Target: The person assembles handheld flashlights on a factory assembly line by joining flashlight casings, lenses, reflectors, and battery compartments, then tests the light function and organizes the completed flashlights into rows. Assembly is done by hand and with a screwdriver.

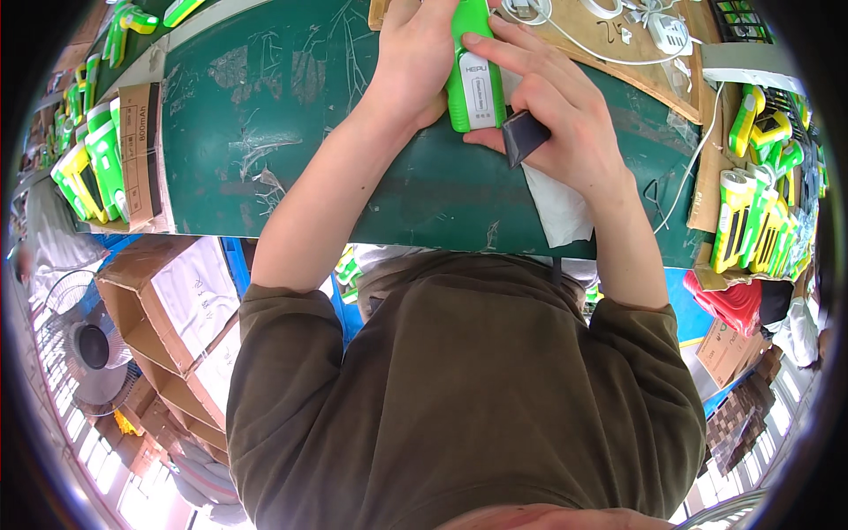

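Note:
At the far edge of the green work surface, my left hand (417, 57) is closed around a green handheld device (478, 84) with a silver-grey panel on its face. The device's top runs out of the picture. My right hand (570, 110) comes in from the other side, a finger laid across the device's face. A flat black piece (526, 138) is gripped in that same hand, its corner sticking out below the curled fingers. Beneath my right wrist hangs a white sheet of tissue or cloth (560, 208) on the table.
Cardboard boxes of green-and-yellow devices stand at the left (106, 168) and right (751, 221). A wooden board (618, 53) at the far right carries coiled white cables (609, 7) and a white plug adapter (669, 34). One white cable (685, 190) crosses the table's right side. A fan (91, 347) stands lower left.

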The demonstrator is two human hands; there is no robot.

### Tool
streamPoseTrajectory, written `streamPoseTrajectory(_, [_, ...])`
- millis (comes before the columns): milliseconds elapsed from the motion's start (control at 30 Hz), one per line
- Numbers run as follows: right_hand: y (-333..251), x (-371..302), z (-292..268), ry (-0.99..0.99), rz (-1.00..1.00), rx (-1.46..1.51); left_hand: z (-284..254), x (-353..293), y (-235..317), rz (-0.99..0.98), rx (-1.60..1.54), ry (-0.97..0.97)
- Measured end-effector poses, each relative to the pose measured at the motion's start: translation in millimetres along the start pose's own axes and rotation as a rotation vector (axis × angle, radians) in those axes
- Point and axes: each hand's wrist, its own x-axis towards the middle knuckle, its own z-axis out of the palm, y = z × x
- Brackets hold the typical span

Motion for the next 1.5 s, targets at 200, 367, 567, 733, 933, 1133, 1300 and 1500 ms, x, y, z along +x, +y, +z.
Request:
streamPoseTrajectory(200, [-4.5, 3.4, -3.1, -0.059, -0.079, -0.100, -10.7, 3.5, -0.7, -0.055, -0.021, -0.071])
streamPoseTrajectory(367, [-4.2, 2.7, -0.1, -0.089, -0.077, -0.152, -14.2, 11.8, -5.0, -0.086, -0.011, -0.026])
streamPoseTrajectory(567, [-7.4, -4.1, 11.3, 0.075, -0.057, -0.163, -10.9, 6.8, -8.0, 0.033, 0.019, -0.020])
streamPoseTrajectory(733, [-6.2, -7.9, 31.2, 0.366, 0.427, 0.623, -7.1, 4.9, -4.3, 0.183, -0.033, -0.117])
streamPoseTrajectory(933, [-10.8, -11.1, 21.6, 0.256, 0.776, 0.967, -2.3, -7.5, -11.0, 0.159, 0.071, -0.176])
streamPoseTrajectory(1133, [-9.6, -17.3, 27.2, 0.254, 0.821, 0.908, -2.9, -3.2, -22.0, 0.193, -0.043, -0.215])
streamPoseTrajectory(1300, [-6.0, -19.2, 24.1, 0.222, 0.765, 0.862, -6.6, -2.6, -11.6, 0.142, 0.018, -0.267])
streamPoseTrajectory(1500, [0.8, -20.2, 23.5, 0.165, 0.779, 0.762, -17.6, 6.1, -14.2, -0.119, -0.282, -0.268])
